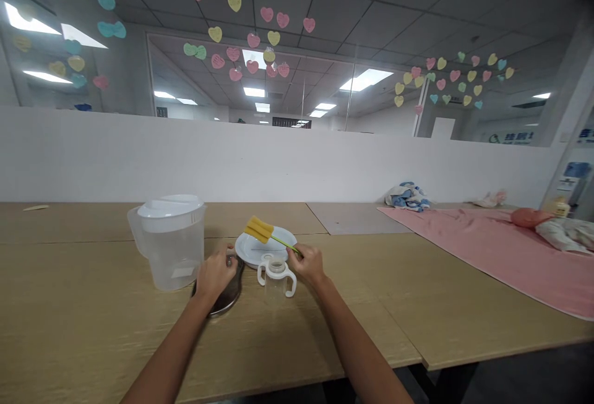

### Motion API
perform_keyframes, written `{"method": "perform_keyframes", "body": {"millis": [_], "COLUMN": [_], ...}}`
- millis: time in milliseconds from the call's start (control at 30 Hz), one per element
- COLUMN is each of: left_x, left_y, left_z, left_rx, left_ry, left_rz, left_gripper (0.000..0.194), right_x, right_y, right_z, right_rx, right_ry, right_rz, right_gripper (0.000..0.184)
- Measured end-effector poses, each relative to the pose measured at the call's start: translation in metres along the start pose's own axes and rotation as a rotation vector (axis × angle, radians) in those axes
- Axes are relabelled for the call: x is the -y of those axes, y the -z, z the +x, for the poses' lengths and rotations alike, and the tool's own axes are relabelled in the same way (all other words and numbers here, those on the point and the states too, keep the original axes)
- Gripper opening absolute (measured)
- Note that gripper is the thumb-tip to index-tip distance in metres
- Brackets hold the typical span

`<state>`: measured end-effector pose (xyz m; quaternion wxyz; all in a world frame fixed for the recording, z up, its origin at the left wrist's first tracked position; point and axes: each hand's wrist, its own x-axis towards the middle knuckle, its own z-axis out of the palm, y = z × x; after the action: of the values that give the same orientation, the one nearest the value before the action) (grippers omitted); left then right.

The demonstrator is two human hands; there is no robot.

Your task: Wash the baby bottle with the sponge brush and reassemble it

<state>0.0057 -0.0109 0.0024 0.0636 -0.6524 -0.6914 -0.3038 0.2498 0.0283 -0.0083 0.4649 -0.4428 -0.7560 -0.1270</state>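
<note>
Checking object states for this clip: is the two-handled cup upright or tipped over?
Upright: the two-handled cup stands on its base on the wooden table, its neck pointing up and a handle out to each side.

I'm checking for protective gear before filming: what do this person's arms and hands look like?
The left forearm and right forearm are bare, with no sleeves in view. The left hand and right hand wear no gloves; no watch, band, cable or marking shows.

The right hand [309, 265] holds a yellow sponge brush [258, 229] above a white plate [245, 248].
</note>
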Motion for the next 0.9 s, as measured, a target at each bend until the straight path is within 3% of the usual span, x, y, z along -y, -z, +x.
{"method": "perform_keyframes", "body": {"millis": [200, 400, 467, 633, 900], "left_x": [0.003, 0.001, -0.003, -0.009, -0.025], "left_y": [-0.003, -0.005, -0.004, -0.005, -0.022], "left_z": [0.000, 0.000, -0.002, -0.008, 0.014], "left_rx": [-0.002, -0.128, -0.112, 0.008, 0.071], "left_ry": [-0.036, -0.357, -0.418, -0.522, -0.527], "left_rz": [-0.043, -0.200, -0.220, -0.196, -0.269], "left_gripper": [0.029, 0.026, 0.026, 0.030, 0.037], "right_x": [-0.001, -0.003, -0.004, -0.008, -0.010], "right_y": [0.000, 0.003, 0.006, 0.007, 0.000], "right_z": [0.001, 0.002, 0.003, 0.008, 0.011], "right_rx": [0.020, 0.085, 0.075, -0.024, -0.049], "right_ry": [-0.030, -0.106, -0.150, -0.283, -0.418], "right_rz": [-0.026, -0.036, 0.030, 0.291, 0.537], "right_gripper": [0.037, 0.030, 0.020, 0.016, 0.012]}}
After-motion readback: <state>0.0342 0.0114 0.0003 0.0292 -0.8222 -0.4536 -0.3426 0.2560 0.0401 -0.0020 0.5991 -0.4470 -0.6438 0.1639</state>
